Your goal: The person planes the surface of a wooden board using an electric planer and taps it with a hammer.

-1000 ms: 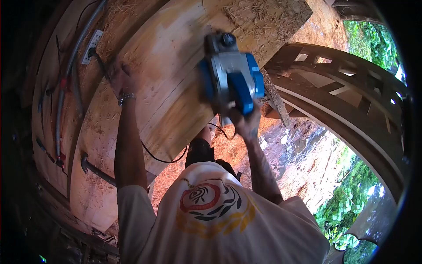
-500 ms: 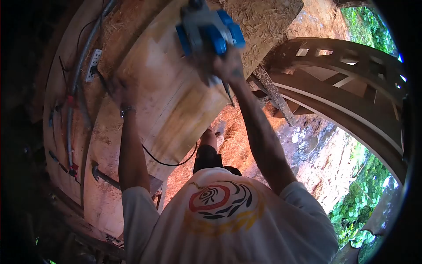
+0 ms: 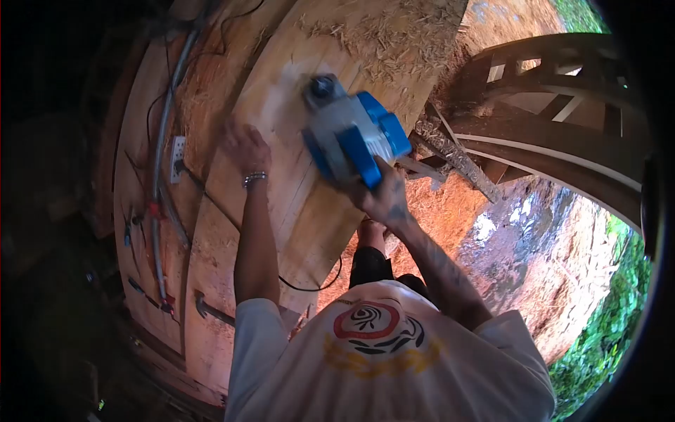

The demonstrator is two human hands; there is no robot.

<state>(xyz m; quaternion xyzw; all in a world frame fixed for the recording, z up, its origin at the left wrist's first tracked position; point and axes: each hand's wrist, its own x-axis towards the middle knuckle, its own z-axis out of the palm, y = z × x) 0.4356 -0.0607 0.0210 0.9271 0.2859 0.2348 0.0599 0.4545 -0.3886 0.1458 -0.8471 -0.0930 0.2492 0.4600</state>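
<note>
My right hand (image 3: 383, 193) is wrapped around the rear handle of a blue and grey electric planer (image 3: 344, 137). The planer rests on a wide pale wooden board (image 3: 281, 204), its round black knob toward the far left; slight blur covers it. To its left, my left hand (image 3: 246, 149) lies on the same board with fingers stretched out, holding nothing. A metal bracelet circles that wrist. Wood shavings (image 3: 394, 42) cover the far part of the board.
A white power outlet strip (image 3: 178, 158) with a plugged-in black cord lies left of the board. Beside it run a grey pipe (image 3: 165, 126) and thin wires. A hammer (image 3: 211, 309) lies nearer me. Curved dark wooden frames (image 3: 562, 141) stand at right, above shaving-strewn ground.
The view has shifted. The planer has come a little nearer my body along the board, and my left hand has moved farther forward on the wood.
</note>
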